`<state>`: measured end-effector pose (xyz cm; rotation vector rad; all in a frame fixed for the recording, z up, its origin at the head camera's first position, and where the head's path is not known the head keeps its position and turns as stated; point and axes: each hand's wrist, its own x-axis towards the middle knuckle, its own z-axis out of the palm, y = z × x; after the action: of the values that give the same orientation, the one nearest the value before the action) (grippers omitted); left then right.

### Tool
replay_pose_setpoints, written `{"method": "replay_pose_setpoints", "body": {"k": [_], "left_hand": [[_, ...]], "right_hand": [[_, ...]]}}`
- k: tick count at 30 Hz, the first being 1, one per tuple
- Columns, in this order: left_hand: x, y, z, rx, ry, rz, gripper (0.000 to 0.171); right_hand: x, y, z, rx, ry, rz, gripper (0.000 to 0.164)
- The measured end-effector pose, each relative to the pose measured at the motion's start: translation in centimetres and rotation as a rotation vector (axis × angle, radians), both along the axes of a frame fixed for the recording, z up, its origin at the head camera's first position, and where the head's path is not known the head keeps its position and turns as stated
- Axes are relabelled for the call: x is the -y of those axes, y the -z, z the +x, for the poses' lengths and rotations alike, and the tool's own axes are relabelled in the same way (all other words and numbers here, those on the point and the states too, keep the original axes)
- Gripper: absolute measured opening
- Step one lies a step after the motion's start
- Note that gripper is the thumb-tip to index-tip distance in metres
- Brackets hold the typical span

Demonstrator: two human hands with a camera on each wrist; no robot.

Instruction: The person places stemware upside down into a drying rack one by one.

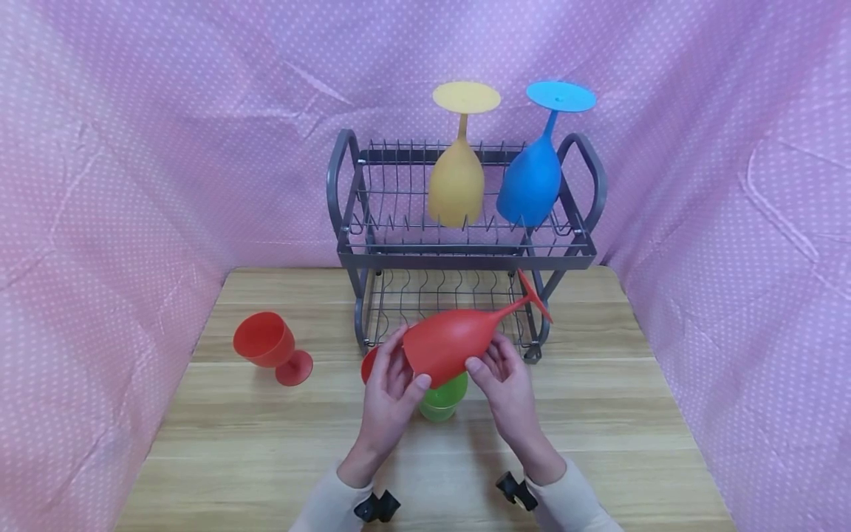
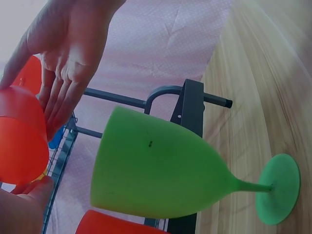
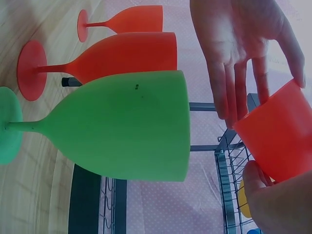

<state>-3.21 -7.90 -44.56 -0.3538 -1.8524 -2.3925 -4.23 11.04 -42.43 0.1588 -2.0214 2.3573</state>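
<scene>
Both hands hold a red goblet [image 1: 452, 343] tilted on its side, its base toward the rack at upper right. My left hand [image 1: 388, 399] grips the bowl at its rim, thumb in front and fingers behind. Near the stem end, my right hand [image 1: 508, 391] pinches the bowl between thumb and fingers. Under the held goblet stands a green goblet [image 3: 131, 126], mostly covered in the head view. Beside it is a second red goblet [image 3: 131, 56], largely hidden by my left hand from above. A third red goblet [image 1: 262, 340] stands farther left on the table.
A dark two-tier dish rack [image 1: 465, 261] stands at the table's back edge. Upside down on its top tier are a yellow goblet [image 1: 457, 185] and a blue goblet [image 1: 532, 181]. Pink dotted cloth [image 1: 133, 185] surrounds the wooden table [image 1: 598, 443] at the back and sides.
</scene>
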Motion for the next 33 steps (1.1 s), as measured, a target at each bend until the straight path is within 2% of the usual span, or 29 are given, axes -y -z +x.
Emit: {"method": "replay_pose_setpoints", "body": {"k": [4,8,12,15,22,28,33], "left_hand": [[0.3,0.0,-0.1,-0.01,0.007,-0.034,0.076],[0.8,-0.1,-0.3,-0.06,-0.007,-0.104,0.077],[1.6,-0.4,-0.6,-0.171,-0.072,-0.231,0.075],[2.5,-0.8,-1.0,-0.268,-0.147,-0.332,0.073],[4.4,-2.4,-2.3,-0.433,-0.283,-0.49,0.069],[5.5,-3.5,-3.9,-0.607,-0.361,-0.53,0.067],[6.2,-4.5,-4.7,-0.675,-0.396,-0.595,0.073]], "right_hand": [[-0.1,-0.2,-0.1,0.003,-0.005,-0.002,0.058],[-0.2,-0.4,-0.2,-0.008,-0.004,-0.018,0.06],[-0.3,-0.6,-0.3,-0.034,0.005,-0.018,0.063],[-0.5,-0.8,-0.4,-0.059,0.019,-0.008,0.062],[-1.4,-1.5,-0.9,-0.09,0.055,0.038,0.057],[-2.0,-2.1,-1.3,-0.12,0.092,0.07,0.057],[-2.4,-2.6,-1.4,-0.117,0.103,0.063,0.056]]}}
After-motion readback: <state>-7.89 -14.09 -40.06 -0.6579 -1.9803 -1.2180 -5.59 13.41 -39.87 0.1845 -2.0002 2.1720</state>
